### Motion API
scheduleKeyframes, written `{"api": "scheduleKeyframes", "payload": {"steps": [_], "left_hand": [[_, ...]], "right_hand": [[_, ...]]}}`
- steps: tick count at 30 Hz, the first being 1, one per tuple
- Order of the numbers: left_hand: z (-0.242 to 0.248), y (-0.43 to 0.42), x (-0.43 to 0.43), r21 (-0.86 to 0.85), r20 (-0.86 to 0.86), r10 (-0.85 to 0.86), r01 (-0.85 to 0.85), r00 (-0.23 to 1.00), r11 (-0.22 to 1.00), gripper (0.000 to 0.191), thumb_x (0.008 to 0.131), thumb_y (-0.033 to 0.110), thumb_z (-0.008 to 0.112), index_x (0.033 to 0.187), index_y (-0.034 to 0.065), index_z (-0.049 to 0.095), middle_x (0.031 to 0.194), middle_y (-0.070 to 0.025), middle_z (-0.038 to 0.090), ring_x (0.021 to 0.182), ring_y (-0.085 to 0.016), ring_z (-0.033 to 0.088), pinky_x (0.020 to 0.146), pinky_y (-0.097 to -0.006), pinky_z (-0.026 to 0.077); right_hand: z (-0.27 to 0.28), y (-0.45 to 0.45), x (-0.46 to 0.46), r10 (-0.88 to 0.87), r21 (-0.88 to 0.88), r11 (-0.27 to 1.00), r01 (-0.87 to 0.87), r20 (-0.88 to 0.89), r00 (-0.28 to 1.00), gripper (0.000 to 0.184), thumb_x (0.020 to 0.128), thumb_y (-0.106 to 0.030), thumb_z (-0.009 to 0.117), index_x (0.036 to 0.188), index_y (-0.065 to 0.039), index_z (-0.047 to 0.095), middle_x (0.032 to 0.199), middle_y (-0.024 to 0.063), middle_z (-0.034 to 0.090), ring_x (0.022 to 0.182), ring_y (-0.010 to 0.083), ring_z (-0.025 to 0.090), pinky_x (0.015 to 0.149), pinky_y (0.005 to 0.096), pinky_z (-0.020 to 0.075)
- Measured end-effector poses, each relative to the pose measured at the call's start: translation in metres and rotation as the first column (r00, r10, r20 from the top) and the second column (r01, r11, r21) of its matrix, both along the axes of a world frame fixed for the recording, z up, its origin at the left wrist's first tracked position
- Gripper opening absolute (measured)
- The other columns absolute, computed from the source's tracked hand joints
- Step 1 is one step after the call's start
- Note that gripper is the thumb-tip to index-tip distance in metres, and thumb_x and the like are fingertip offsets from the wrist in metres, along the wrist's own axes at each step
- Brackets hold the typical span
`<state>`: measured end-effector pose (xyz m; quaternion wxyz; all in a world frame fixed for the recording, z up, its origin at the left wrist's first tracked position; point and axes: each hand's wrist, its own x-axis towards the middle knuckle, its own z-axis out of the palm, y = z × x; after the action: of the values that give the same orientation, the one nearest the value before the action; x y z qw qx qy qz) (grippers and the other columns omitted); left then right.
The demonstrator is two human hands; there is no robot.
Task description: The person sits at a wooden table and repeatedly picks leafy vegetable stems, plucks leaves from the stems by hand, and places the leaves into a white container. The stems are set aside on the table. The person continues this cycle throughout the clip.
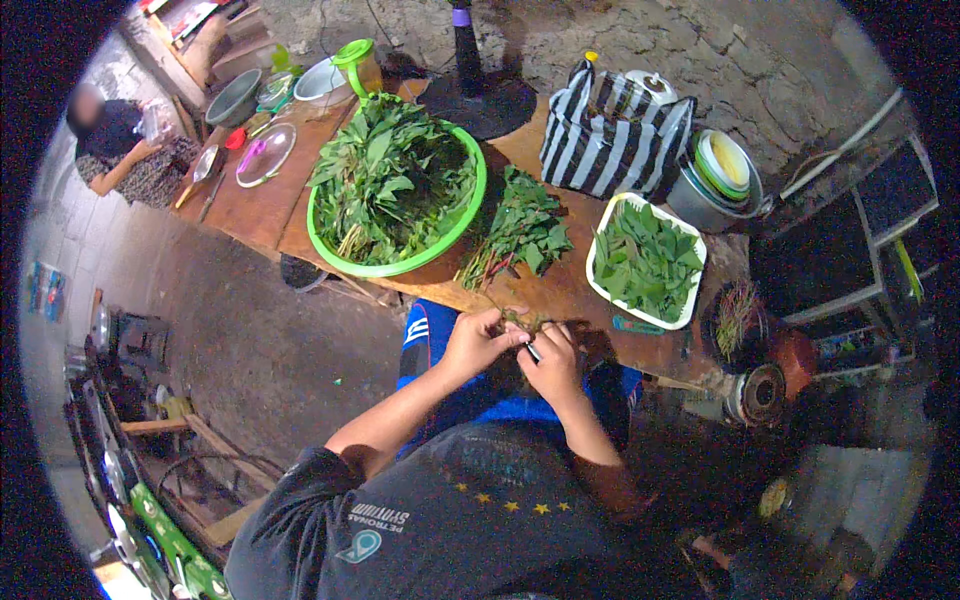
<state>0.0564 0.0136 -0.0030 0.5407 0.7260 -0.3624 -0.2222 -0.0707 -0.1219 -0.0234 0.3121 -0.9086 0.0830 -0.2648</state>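
Observation:
Close together over my lap, at the table's front edge, my left hand (480, 337) and my right hand (553, 361) pinch a small leafy sprig (521, 319) between their fingers. A small shiny blade-like thing shows by my right fingers; what it is I cannot tell. Just beyond my hands lies a bunch of leafy green stems (525, 225) on the wooden table (420, 283). Left of it, a green-rimmed basin (409, 266) holds a large heap of leafy greens (375, 165). To the right, a white plastic basket (592, 274) holds loose green leaves (649, 259).
A striped plastic bag (615, 142) and a metal pot with stacked bowls (709, 206) stand at the back right. Reddish stems (735, 319) fill a dark container at the right. A glass lid (266, 155) and a spoon (204, 165) lie left, near a seated person (120, 146).

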Motion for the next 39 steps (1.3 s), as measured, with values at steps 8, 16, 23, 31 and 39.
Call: {"api": "scheduleKeyframes", "payload": {"steps": [8, 16, 23, 31, 39], "left_hand": [[0.001, -0.004, -0.002, -0.038, 0.186, -0.015, 0.023, 0.982, 0.999, 0.047, 0.08, 0.019, 0.086, 0.12, 0.0015, 0.07, 0.092, -0.0123, 0.076, 0.084, -0.015, 0.07, 0.079, -0.0304, 0.055], [0.003, -0.014, -0.02, 0.046, 0.31, -0.255, 0.253, 0.916, 0.966, 0.022, 0.084, 0.01, 0.08, 0.101, -0.0008, 0.072, 0.097, -0.0117, 0.074, 0.09, -0.021, 0.071, 0.082, -0.0336, 0.054], [-0.002, -0.018, -0.027, 0.054, 0.25, -0.195, 0.188, 0.948, 0.981, 0.013, 0.082, 0.012, 0.081, 0.089, 0.0014, 0.075, 0.086, -0.0119, 0.073, 0.08, -0.025, 0.071, 0.076, -0.0346, 0.054], [-0.012, -0.017, -0.026, -0.175, -0.296, -0.284, 0.24, 0.912, 0.955, 0.011, 0.088, 0.011, 0.077, 0.093, 0.0005, 0.075, 0.095, -0.0079, 0.073, 0.087, -0.017, 0.066, 0.083, -0.033, 0.053], [-0.027, -0.002, -0.025, -0.07, -0.376, -0.214, 0.202, 0.901, 0.977, 0.015, 0.092, 0.016, 0.074, 0.099, 0.0033, 0.072, 0.1, -0.004, 0.071, 0.098, -0.015, 0.063, 0.09, -0.0336, 0.051]], "right_hand": [[0.003, -0.019, -0.02, -0.126, -0.143, 0.982, 0.12, -0.032, 0.992, 0.019, 0.079, -0.01, 0.072, 0.097, -0.006, 0.071, 0.1, 0.0054, 0.063, 0.098, 0.0285, 0.058, 0.084, 0.0418, 0.0489], [-0.006, -0.01, -0.032, 0.002, -0.016, 1.0, -0.003, -0.07, 0.998, 0.02, 0.083, -0.01, 0.065, 0.103, -0.005, 0.068, 0.09, 0.0102, 0.058, 0.096, 0.0322, 0.058, 0.086, 0.044, 0.0483], [-0.016, -0.014, -0.036, 0.027, -0.026, 0.999, -0.026, 0.022, 0.999, 0.004, 0.076, -0.009, 0.065, 0.078, -0.006, 0.065, 0.083, 0.0097, 0.057, 0.089, 0.0321, 0.058, 0.079, 0.0457, 0.0482], [-0.017, -0.019, -0.033, 0.145, 0.181, 0.965, -0.189, 0.232, 0.962, 0.016, 0.081, -0.009, 0.074, 0.095, -0.002, 0.07, 0.081, 0.0115, 0.055, 0.08, 0.0328, 0.056, 0.071, 0.043, 0.0457], [-0.002, -0.007, -0.033, 0.117, 0.21, 0.967, -0.144, 0.135, 0.984, 0.013, 0.077, -0.007, 0.077, 0.083, 0.001, 0.068, 0.08, 0.0146, 0.059, 0.08, 0.0354, 0.059, 0.072, 0.0454, 0.0487]]}}
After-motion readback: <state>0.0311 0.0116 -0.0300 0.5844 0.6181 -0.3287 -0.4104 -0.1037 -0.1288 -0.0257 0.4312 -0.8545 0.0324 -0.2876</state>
